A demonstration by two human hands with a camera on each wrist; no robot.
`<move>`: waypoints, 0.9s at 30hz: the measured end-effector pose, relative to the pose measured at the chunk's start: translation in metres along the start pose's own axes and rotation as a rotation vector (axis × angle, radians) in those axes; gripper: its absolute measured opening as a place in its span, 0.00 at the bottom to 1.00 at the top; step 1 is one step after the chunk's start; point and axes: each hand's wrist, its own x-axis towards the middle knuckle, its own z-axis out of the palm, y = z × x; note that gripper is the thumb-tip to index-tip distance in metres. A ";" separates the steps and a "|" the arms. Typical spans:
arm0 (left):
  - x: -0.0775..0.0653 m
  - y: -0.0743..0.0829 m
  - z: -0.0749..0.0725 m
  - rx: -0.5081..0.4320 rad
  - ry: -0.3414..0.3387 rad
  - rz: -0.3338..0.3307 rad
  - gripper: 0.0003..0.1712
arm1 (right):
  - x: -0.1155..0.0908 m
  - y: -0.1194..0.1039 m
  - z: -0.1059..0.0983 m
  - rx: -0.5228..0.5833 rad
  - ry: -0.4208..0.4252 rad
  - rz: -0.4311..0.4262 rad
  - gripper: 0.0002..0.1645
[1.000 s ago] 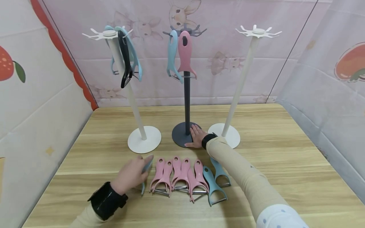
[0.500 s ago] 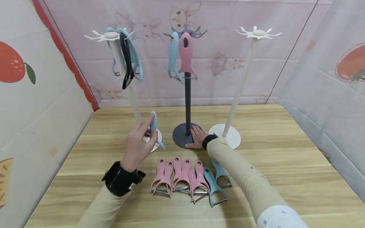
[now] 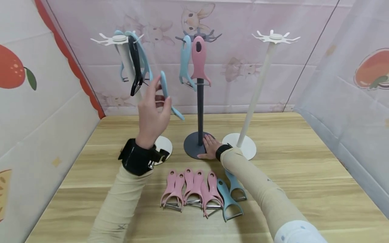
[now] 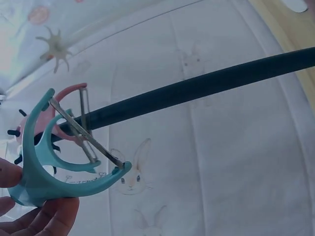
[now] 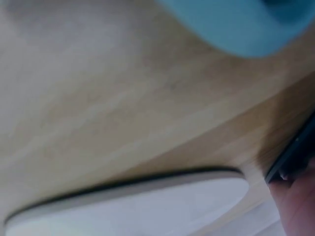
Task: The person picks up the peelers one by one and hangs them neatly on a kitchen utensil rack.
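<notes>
My left hand (image 3: 154, 114) pinches a light blue peeler (image 3: 164, 84) between thumb and fingers, raised in front of the left white stand. In the left wrist view that peeler (image 4: 74, 186) shows its forked head and metal blade, overlapping the peelers on the dark stand. My right hand (image 3: 210, 147) rests flat with spread fingers on the round base (image 3: 192, 145) of the dark grey stand. From the dark stand's hooks hang a blue peeler (image 3: 185, 60) and a pink peeler (image 3: 199, 59). A black peeler (image 3: 135, 64) and blue ones hang on the left white stand (image 3: 119, 39).
Several pink peelers (image 3: 197, 184) lie in a row on the wooden table (image 3: 91, 168), with two blue peelers (image 3: 225, 195) at their right. A second white stand (image 3: 255, 96) with bare hooks stands at the right. A printed cloth backdrop (image 3: 243, 20) closes off the back.
My left hand has lifted the blue peeler from the table, up and slightly to the right, toward the stands' upper half. My right hand has stayed on the dark base.
</notes>
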 end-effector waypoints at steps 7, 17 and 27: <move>0.037 -0.001 0.012 0.008 -0.024 0.016 0.28 | -0.001 -0.001 0.000 -0.017 -0.003 0.002 0.54; 0.073 -0.002 0.024 0.011 -0.080 -0.178 0.30 | 0.000 0.002 -0.001 -0.013 -0.023 0.006 0.55; 0.090 -0.007 0.029 0.029 -0.130 -0.196 0.30 | 0.001 0.001 0.000 -0.019 -0.036 0.034 0.55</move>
